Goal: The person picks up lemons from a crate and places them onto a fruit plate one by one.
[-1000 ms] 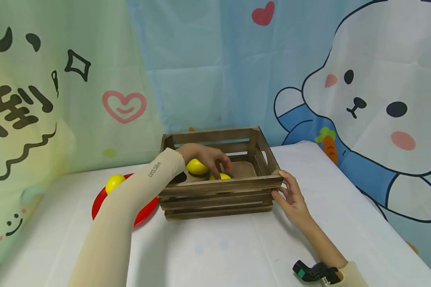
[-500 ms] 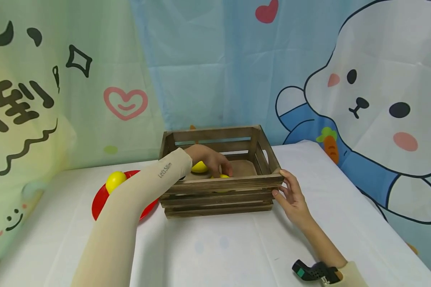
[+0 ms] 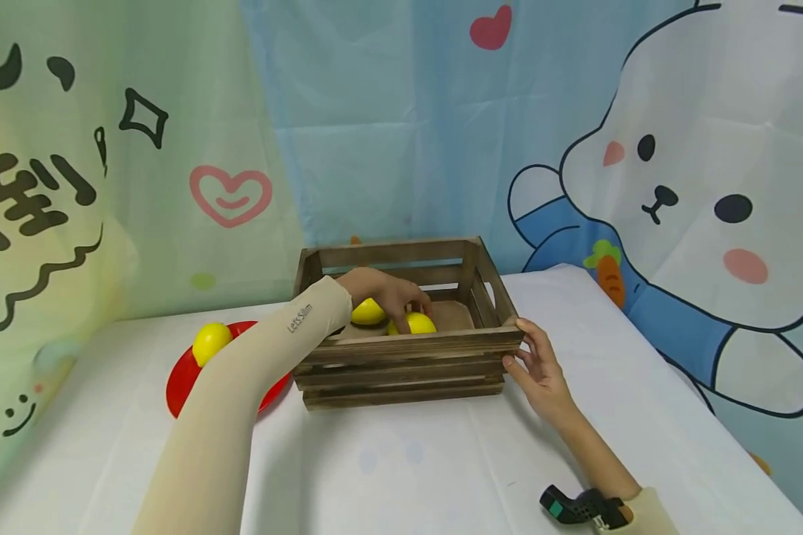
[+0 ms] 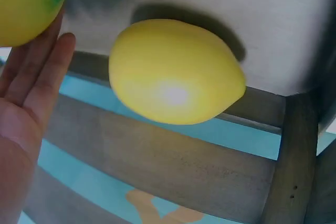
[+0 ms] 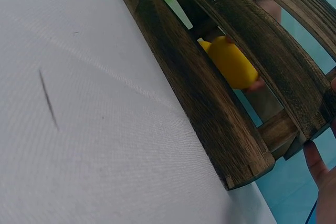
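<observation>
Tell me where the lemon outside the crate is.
In the head view, that lemon sits on the red plate, left of the wooden crate, just beyond the left forearm.

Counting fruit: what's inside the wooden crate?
Two yellow lemons lie in the crate, the left hand on them. Its front slats hide the floor nearest the camera.

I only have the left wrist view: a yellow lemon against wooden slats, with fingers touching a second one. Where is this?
Observer: Inside a slatted brown wooden crate on the white table. The left hand reaches in over its left end.
Operator: Is the second lemon gripped?
Observer: The right wrist view shows fingers on both sides of that yellow lemon.
Operator: And the other hand?
Observer: The right hand touches the crate's front right corner.
</observation>
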The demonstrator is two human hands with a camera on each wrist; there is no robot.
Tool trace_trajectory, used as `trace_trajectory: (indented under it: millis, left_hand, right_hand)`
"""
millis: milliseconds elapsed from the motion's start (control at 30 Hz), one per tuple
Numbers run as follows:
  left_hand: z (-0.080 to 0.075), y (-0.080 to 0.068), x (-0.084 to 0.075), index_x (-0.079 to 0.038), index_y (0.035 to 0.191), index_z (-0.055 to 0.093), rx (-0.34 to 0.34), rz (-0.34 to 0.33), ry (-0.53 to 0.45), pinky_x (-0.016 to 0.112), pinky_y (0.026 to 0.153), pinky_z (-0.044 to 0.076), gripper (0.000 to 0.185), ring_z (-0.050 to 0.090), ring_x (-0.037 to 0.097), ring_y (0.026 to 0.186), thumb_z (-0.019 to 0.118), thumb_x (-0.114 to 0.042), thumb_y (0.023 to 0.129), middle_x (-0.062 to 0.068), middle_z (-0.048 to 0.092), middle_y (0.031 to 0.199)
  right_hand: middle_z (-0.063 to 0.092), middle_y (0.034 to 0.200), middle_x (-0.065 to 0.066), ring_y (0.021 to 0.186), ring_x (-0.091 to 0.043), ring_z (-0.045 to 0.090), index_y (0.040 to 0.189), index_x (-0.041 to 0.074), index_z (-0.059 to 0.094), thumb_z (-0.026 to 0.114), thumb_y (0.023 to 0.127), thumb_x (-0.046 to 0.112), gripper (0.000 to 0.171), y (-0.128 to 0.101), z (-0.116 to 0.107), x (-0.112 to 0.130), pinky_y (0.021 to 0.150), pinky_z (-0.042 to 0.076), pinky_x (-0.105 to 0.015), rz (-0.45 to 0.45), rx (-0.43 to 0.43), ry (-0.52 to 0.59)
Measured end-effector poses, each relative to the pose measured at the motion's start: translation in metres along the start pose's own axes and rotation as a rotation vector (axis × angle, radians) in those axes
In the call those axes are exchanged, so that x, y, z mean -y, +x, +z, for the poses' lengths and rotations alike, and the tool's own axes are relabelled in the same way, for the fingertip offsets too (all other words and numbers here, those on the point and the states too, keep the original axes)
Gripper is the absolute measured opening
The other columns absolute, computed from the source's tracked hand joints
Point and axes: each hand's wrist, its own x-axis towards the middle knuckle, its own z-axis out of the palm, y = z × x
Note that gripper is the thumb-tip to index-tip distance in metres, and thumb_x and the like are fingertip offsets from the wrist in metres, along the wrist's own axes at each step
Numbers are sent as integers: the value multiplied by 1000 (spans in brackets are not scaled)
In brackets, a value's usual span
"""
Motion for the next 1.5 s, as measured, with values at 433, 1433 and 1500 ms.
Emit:
trace_trajectory:
  millis: [433,1433,1500]
  left_hand:
    - [-4,-24,8,-11,140,47,-223,111,-317,45,86,54,60,56,24,103,71,-19,86,13,51,127]
    - [-26,-34,10,-8,136,48,-631,290,-282,33,75,48,56,52,22,91,69,-20,85,12,53,120]
    - [-26,-33,7,-10,136,49,-658,267,-288,34,77,49,55,52,23,94,71,-21,86,10,54,119]
  right_hand:
    - [40,140,6,122,-7,42,146,5,35,44,84,-29,71,-3,3,3,99,38,-20,8,-1,8]
    - [42,138,8,122,-5,44,142,-7,30,49,90,-21,57,1,0,1,98,39,-20,-8,-8,4]
    - [43,138,7,122,-6,44,143,-6,31,47,88,-25,60,0,-1,1,98,39,-21,-19,-5,10]
